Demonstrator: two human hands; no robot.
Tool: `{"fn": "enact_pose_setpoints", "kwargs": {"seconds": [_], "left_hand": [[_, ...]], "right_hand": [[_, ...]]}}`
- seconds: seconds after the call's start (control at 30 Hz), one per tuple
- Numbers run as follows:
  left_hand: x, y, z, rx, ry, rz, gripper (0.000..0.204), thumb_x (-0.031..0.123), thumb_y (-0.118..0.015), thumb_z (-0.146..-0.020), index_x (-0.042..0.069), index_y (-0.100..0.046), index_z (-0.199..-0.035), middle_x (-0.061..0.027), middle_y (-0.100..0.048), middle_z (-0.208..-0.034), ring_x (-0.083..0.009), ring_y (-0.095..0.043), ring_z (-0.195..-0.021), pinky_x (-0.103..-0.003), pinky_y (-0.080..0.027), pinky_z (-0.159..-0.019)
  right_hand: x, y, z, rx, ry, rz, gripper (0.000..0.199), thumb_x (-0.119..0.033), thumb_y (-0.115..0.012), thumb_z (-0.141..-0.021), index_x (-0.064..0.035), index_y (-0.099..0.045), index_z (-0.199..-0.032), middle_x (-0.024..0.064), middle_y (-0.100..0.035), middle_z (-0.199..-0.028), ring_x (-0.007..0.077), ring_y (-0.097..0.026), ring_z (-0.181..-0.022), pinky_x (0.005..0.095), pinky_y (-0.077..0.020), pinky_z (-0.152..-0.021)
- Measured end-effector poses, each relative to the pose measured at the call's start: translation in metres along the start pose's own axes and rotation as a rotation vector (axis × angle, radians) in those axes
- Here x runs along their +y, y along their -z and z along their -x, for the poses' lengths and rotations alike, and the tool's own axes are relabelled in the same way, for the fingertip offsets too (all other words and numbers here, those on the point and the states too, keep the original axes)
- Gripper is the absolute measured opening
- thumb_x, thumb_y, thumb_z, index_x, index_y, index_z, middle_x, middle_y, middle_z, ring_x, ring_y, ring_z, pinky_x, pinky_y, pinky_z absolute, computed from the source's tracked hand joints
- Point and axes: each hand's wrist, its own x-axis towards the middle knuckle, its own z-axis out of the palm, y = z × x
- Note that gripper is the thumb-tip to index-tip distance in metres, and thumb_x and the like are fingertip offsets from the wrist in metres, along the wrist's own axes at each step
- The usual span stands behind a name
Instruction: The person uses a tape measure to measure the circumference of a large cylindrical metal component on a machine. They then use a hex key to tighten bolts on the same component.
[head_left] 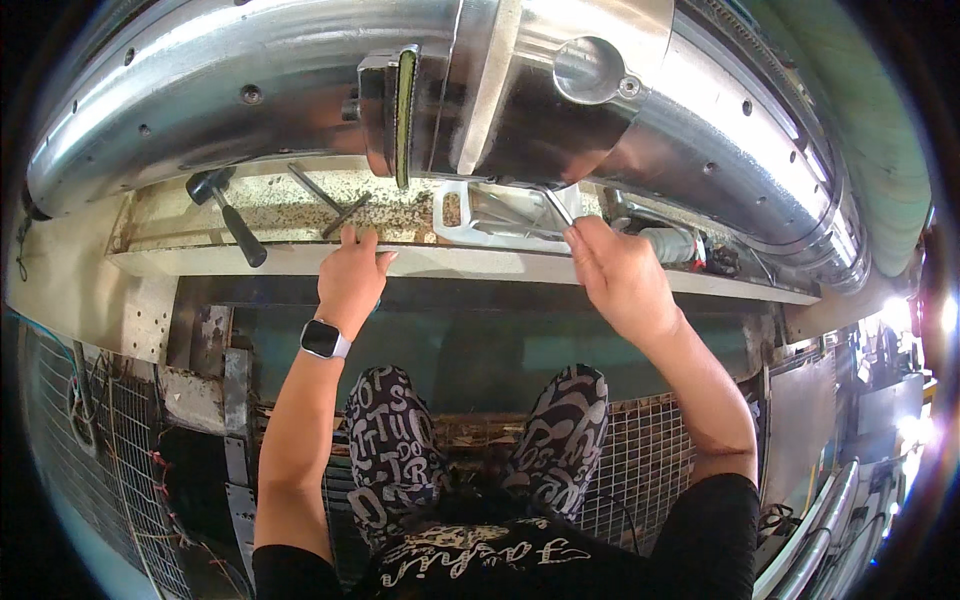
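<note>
My right hand (628, 283) is closed round the near end of a slim metal rod-like tool (558, 207). The tool slants up to the underside of the large shiny roller (560, 135), where its far end is hidden. On the front edge of the cream beam (470, 262) rests my left hand (349, 278), fingers stretched forward and apart, holding nothing. Just beyond those fingertips lies a dark T-handled tool (345, 213). A black-headed mallet (240, 235) lies farther left, its handle over the beam's edge. Beneath the rod is a white plastic tray (452, 228) with metal tools inside.
A green-edged block (404, 115) juts from the roller near its middle. Right of my right hand are a grey cylindrical container (668, 245) and more metal tools. Wire mesh (640, 445) lies below, by my legs. A pale green roller (870, 130) stands at far right.
</note>
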Motion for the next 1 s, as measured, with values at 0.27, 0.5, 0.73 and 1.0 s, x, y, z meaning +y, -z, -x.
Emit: {"fn": "enact_pose_setpoints", "kwargs": {"seconds": [0.27,0.5,0.73,1.0], "left_hand": [[0.006,-0.007,0.000,0.040,0.006,0.025,0.035,0.033,-0.058,-0.084,0.003,-0.048,-0.098,-0.0207,-0.050,-0.106,-0.0371,-0.060,-0.075,-0.044,-0.049,-0.060],[0.012,-0.011,0.001,0.070,0.013,-0.003,0.032,0.032,-0.058,-0.085,0.004,-0.051,-0.099,-0.0180,-0.050,-0.104,-0.0358,-0.061,-0.074,-0.043,-0.050,-0.060],[0.001,-0.008,-0.003,0.034,-0.007,-0.057,0.034,0.034,-0.057,-0.085,0.003,-0.049,-0.096,-0.0179,-0.051,-0.101,-0.0371,-0.059,-0.075,-0.045,-0.049,-0.061],[0.005,-0.003,-0.001,0.026,-0.017,-0.014,0.035,0.037,-0.057,-0.085,0.005,-0.049,-0.096,-0.0196,-0.050,-0.105,-0.0373,-0.060,-0.076,-0.046,-0.049,-0.061]], "right_hand": [[-0.021,-0.047,0.017,0.147,-0.412,-0.806,0.029,-0.026,-0.045,-0.096,-0.0028,-0.052,-0.081,0.0009,-0.047,-0.050,0.0074,-0.043,-0.040,0.0240,-0.0343,-0.039],[-0.090,-0.108,-0.018,0.582,-0.369,-1.882,0.033,-0.038,-0.033,-0.098,-0.0093,-0.038,-0.083,0.0021,-0.036,-0.056,0.0107,-0.030,-0.040,0.0249,-0.0262,-0.036],[-0.072,-0.095,0.001,0.234,-0.317,-1.669,0.032,-0.033,-0.035,-0.099,-0.0072,-0.040,-0.079,0.0012,-0.037,-0.058,0.0076,-0.030,-0.044,0.0229,-0.0264,-0.039],[0.002,-0.026,0.013,0.026,-0.378,-0.737,0.045,-0.038,-0.043,-0.096,-0.0017,-0.054,-0.072,0.0053,-0.049,-0.060,0.0136,-0.045,-0.059,0.0289,-0.0401,-0.059]]}}
